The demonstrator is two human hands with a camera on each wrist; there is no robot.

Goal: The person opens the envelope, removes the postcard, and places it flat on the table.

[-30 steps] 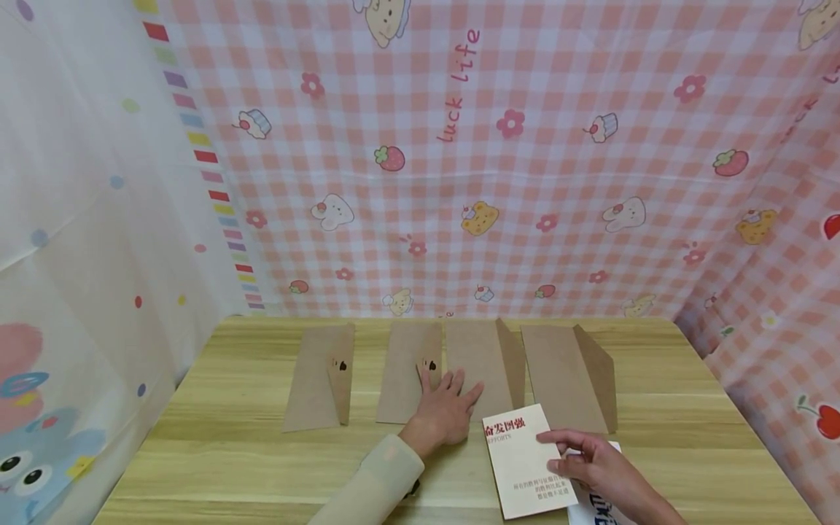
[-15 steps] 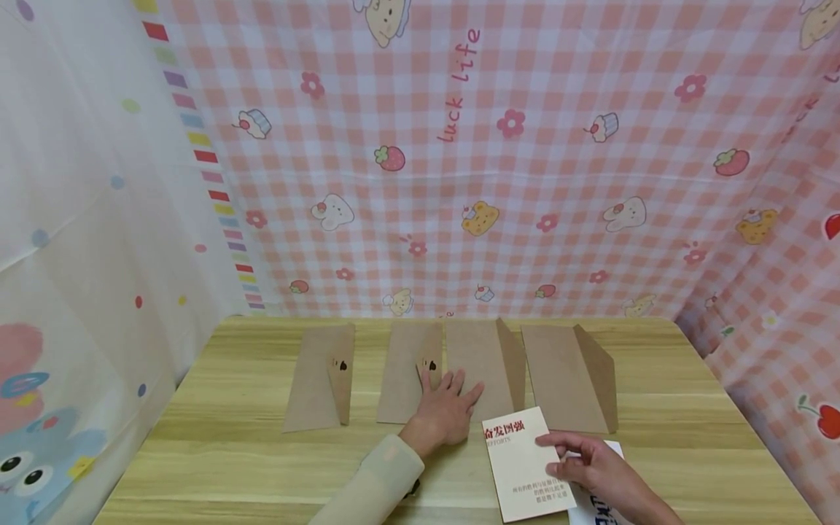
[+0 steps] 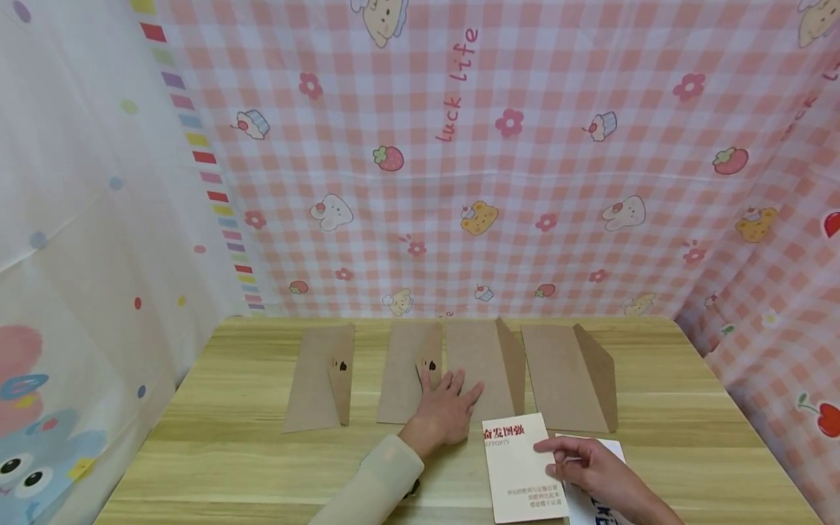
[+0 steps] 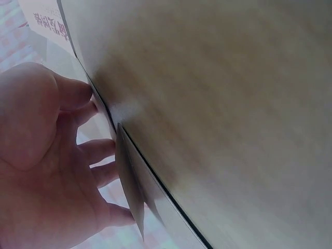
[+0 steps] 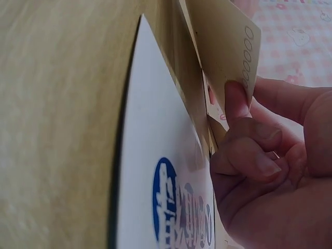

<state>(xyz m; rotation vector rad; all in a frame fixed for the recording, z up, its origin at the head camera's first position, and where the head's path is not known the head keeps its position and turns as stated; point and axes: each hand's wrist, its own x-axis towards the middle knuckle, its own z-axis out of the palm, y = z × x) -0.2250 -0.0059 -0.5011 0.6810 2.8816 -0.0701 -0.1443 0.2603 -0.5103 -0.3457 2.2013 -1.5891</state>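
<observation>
Head view: in your right hand (image 3: 597, 470) is a cream card (image 3: 521, 467) with large red characters near its top, a thin line of Latin letters beneath and small red-brown writing toward its lower right corner. It sits by the front edge of the wooden table (image 3: 682, 415), right of the middle. Its heading end points to the back edge, its long axis running front to back with a slight lean left. You grip it by its right edge. Beside it, a white card (image 3: 580, 507) lies partly under your hand. Your left hand (image 3: 442, 415) rests palm down, fingers spread, across the second envelope (image 3: 400, 379) and third envelope (image 3: 475, 350) of four brown ones lined along the back edge.

Left wrist view: your left fingers are extended and apart, with a raised envelope flap (image 4: 130, 179) by their tips. A corner of the cream card shows at upper left.

Right wrist view: your right fingers pinch the cream card, its other face carrying a row of printed circles. It tilts above the table; the white card shows a blue emblem (image 5: 165, 202).
</observation>
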